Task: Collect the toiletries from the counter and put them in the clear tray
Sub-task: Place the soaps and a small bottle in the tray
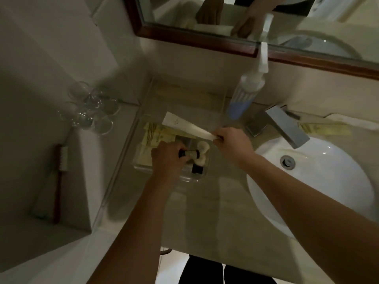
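The clear tray [141, 168] sits on the counter left of the sink. It holds yellow packets [152, 135], a small black-capped bottle [196, 168] and a white round item [203, 147]. My left hand [167, 158] hovers over the tray's middle, fingers closed on a small bottle with black ends [189, 154]. Just right of the tray, my right hand [231, 144] grips one end of a long white packet [184, 125], which slants across the tray's far side.
A white basin [320, 181] and square metal faucet [285, 127] lie to the right. A tall blue-and-white pump bottle [244, 95] stands behind the tray. Upturned glasses [90, 111] sit at left, a red toothbrush [59, 181] on a lower ledge. More yellow packets [322, 128] lie behind the faucet.
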`<state>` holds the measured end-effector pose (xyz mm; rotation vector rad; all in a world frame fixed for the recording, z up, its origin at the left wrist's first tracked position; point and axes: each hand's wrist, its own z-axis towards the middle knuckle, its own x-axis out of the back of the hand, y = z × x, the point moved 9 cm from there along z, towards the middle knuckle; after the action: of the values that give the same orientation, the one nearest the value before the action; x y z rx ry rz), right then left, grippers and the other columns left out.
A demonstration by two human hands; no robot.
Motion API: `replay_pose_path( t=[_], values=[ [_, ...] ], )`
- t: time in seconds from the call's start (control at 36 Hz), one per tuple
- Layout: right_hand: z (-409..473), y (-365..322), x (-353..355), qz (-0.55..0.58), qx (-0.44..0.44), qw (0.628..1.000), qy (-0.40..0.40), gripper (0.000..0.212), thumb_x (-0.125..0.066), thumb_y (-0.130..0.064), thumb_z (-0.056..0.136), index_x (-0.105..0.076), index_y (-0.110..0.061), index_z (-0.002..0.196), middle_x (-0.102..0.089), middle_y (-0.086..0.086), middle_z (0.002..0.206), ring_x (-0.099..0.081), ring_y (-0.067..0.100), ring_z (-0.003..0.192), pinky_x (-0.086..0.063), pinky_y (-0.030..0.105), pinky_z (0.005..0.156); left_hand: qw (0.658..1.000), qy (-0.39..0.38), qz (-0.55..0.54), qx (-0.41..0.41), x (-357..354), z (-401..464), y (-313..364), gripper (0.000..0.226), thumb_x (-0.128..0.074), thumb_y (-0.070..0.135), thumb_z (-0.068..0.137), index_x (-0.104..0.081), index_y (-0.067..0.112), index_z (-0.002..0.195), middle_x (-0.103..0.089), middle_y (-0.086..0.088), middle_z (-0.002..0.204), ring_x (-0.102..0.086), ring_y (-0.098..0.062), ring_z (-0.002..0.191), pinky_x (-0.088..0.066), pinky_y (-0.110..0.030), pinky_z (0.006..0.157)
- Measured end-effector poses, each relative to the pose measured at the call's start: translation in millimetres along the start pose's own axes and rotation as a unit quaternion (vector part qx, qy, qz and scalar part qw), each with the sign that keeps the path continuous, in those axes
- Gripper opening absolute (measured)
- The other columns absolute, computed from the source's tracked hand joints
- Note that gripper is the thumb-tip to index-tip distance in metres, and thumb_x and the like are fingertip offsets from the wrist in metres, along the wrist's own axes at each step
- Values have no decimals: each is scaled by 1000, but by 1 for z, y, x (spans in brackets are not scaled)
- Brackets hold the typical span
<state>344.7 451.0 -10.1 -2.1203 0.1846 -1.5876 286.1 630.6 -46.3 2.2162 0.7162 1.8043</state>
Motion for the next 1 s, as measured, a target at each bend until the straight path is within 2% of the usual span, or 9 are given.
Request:
replay_pose_path(
  t=[0.17, 0.25, 0.33, 0.44, 0.58, 0.67, 0.81, 0.89, 1.0],
  values=[
    [15, -12, -29, -12, 3, 999, -34, 35, -51, -13, 90, -63, -32, 118, -55, 3, 104, -49, 24, 100, -46, 40, 79, 999, -1, 35, -19, -2, 12, -3, 25, -72, 39, 82, -70, 31, 105, -70, 3, 95, -57, -21, 100, -48, -44, 86],
    [27, -19, -39, -10, 15, 999, -33, 40, -54, -3, 84, -66, -26, 115, -59, 6, 102, -54, 29, 98, -48, 40, 83, 999, -4, 36, -24, -1, 16, -7, 25, -74, 38, 80, -71, 31, 104, -72, 4, 95, -61, -20, 98, -50, -43, 86],
    [36, -34, -45, -32, 48, 998, -33, 38, -53, 3, 83, -68, -15, 112, -64, 13, 101, -57, 35, 94, -37, 33, 83, 999, -8, 30, -23, 0, 17, -8, 24, -76, 34, 79, -71, 30, 102, -72, 5, 95, -61, -18, 97, -48, -41, 88],
    [39, -50, -41, -55, 80, 995, -1, 38, -52, -2, 88, -64, -19, 119, -64, 10, 105, -53, 33, 96, -41, 35, 76, 999, -6, 27, -33, 0, 16, -13, 22, -75, 34, 77, -71, 31, 98, -71, 7, 92, -63, -18, 92, -52, -42, 82],
    [35, -69, -47, -56, 124, 991, 4, 49, -50, 2, 80, -61, -21, 123, -62, 6, 114, -50, 29, 100, -52, 47, 75, 993, -17, 101, -51, -1, 17, -14, 23, -68, 39, 84, -69, 33, 106, -70, 5, 99, -58, -22, 104, -45, -44, 88],
    [30, -77, -45, -71, 168, 983, 15, 47, -53, 1, 78, -66, -17, 119, -67, 3, 116, -52, 28, 95, -52, 43, 70, 992, -24, 109, -52, -1, 16, -13, 21, -66, 39, 86, -70, 33, 105, -71, 4, 98, -56, -24, 104, -41, -42, 89],
    [28, -73, -61, -109, 189, 975, -36, 42, -56, -8, 73, -69, -21, 111, -70, -2, 109, -53, 29, 89, -50, 40, 71, 993, -29, 99, -61, 0, 14, -6, 19, -67, 29, 84, -71, 33, 102, -71, 4, 98, -55, -26, 106, -38, -41, 90],
    [25, -69, -62, -134, 180, 973, -50, 36, -55, -17, 80, -67, -22, 114, -65, -2, 116, -51, 29, 97, -45, 36, 76, 992, -31, 102, -61, 0, 14, -3, 22, -65, 24, 83, -70, 35, 102, -71, 6, 98, -55, -24, 105, -38, -42, 91],
    [23, -64, -62, -137, 156, 975, -80, 41, -58, -21, 83, -60, -23, 124, -57, 1, 129, -48, 29, 114, -42, 38, 84, 989, -35, 134, -58, -1, 13, -2, 19, -66, 25, 83, -71, 34, 99, -69, 7, 100, -53, -23, 105, -39, -43, 90]
  ],
)
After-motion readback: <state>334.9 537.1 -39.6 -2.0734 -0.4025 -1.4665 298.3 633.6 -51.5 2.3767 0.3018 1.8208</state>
